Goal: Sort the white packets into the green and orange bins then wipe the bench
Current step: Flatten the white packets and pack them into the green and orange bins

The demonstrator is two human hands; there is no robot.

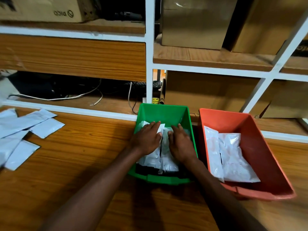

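Both hands (164, 141) press flat on packets (166, 161) in green bin (162, 112); orange bin (260, 154) beside.

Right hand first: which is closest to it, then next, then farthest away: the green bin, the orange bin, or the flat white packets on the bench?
From the right hand:
1. Green bin: the hand is inside it, on its packets.
2. Orange bin: just to the right of the green one.
3. Flat white packets: far left on the bench.

White packets (164, 157) in green bin (164, 112), orange bin (260, 147) (more loose, bench left (21, 129)).
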